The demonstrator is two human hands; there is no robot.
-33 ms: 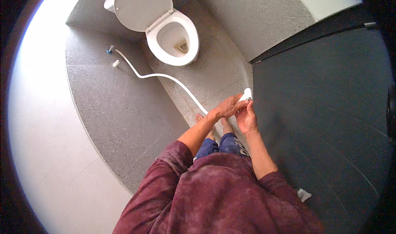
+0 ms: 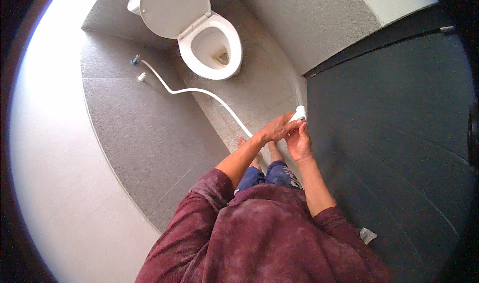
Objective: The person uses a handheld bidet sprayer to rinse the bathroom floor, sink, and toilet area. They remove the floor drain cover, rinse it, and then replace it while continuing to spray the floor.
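Observation:
A white bidet sprayer (image 2: 300, 113) is held in front of me, near the dark door. My left hand (image 2: 280, 128) is closed around its handle, thumb toward the sprayer's metal part. Close below, my right hand (image 2: 299, 142) has its fingertips pressed against the same sprayer; its fingers are partly hidden. A white hose (image 2: 218, 102) runs from a blue-and-metal wall valve (image 2: 135, 59) across to my left hand, where its end is hidden. Beyond the sprayer's head, a faint pale streak reaches toward the floor and wall, perhaps water.
Ahead stands a white toilet (image 2: 233, 38) with its lid (image 2: 174, 11) raised. A white holder (image 2: 141, 77) sits on the grey left wall (image 2: 139, 128). The dark door (image 2: 389, 128) is close on my right. My bare feet stand on the grey tiled floor (image 2: 264, 78).

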